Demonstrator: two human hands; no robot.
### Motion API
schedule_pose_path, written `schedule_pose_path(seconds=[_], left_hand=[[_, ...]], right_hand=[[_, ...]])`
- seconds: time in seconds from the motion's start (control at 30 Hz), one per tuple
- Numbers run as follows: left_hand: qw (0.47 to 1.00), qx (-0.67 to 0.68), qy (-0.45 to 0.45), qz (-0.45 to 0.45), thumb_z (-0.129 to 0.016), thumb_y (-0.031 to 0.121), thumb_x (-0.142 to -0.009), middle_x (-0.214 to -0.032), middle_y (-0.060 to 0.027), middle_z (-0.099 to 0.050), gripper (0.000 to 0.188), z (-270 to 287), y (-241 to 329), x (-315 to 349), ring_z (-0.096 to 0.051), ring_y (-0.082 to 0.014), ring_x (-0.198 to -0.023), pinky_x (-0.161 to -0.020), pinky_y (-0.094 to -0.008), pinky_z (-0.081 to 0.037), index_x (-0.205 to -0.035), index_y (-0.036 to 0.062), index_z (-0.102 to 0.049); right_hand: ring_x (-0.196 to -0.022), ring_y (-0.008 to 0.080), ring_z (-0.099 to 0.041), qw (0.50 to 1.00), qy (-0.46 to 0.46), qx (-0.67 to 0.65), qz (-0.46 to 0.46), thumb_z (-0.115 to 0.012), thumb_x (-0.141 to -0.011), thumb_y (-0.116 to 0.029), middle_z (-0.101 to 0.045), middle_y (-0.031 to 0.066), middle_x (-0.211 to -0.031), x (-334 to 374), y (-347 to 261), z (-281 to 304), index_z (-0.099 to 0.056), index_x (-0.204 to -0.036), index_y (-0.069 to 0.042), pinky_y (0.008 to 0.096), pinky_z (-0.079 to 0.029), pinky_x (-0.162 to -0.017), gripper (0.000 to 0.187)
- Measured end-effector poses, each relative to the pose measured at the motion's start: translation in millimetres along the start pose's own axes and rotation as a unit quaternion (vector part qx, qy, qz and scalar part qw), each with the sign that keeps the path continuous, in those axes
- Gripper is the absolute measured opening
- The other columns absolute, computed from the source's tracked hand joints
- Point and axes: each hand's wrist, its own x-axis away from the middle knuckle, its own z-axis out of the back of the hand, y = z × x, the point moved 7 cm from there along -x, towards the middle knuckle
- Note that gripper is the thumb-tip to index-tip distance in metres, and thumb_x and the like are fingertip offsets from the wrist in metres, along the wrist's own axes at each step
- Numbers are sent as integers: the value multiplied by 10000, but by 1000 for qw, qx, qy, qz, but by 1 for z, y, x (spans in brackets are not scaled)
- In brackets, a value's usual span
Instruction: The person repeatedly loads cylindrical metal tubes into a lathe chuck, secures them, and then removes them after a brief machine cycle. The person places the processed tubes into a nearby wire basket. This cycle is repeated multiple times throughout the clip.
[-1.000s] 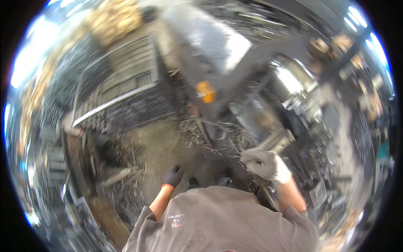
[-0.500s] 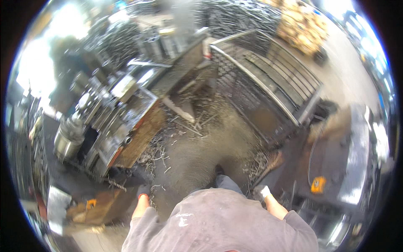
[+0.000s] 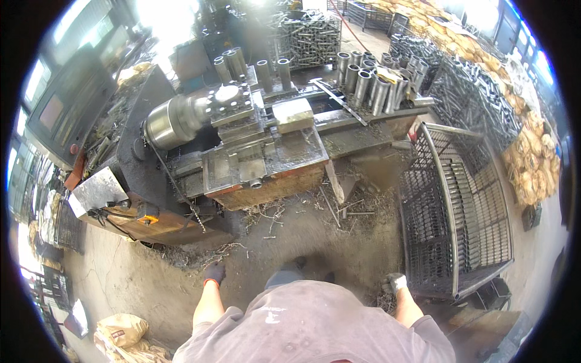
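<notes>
A large bin of dark metal mesh with a lighter metal rim is placed on the grey, stained concrete floor, ahead and to the right. Near its lower corner, the right hand, covered by a whitish-grey glove, is held low; how far it is open, or whether anything is gripped, cannot be told. The left hand, in a dark glove with an orange-red cuff, is lowered well apart from it; its fingers are too small to be judged, so its opening and its hold cannot be told either. Just beyond this hand, curled grey metal shavings are scattered. Farther ahead, a lathe is seen with a round, shiny steel chuck. On its right part, upright grey metal tubes are grouped, and a long silver T-shaped tool is laid beside them.
</notes>
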Motion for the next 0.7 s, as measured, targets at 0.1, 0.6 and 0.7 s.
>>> schedule_pose_path(seconds=[0.1, 0.6, 0.7], left_hand=[[981, 137, 131, 38, -590, 468, -997, -1121, -267, -763, 560, 49, -31, -53, -726, -408, -1062, -937, -457, -555, -1218, -23, -744], [889, 88, 442, 81, -351, 479, -1151, -1650, -194, -466, 675, 295, -52, -86, -460, -339, -1518, -1230, -417, -403, -1665, 42, -333], [909, -193, 325, 178, -361, 357, -1155, -1692, -187, -407, 613, 291, -49, -89, -443, -320, -1535, -1256, -413, -391, -1679, 47, -292]], right_hand=[[-640, 293, -708, 983, -26, 124, 134, -629, -973, -168, -718, 141, -848, 11, -74, -38, -709, -1040, -34, 429, -571, -509, 170], [-818, 242, -763, 868, -96, 440, 210, -709, -922, -297, -804, 99, -954, 61, -128, -209, -818, -1076, -108, 403, -609, -739, 268], [-943, 311, -760, 606, -70, 698, 374, -696, -868, -349, -802, 98, -1017, 40, -116, -217, -833, -1037, -193, 448, -600, -836, 268]])
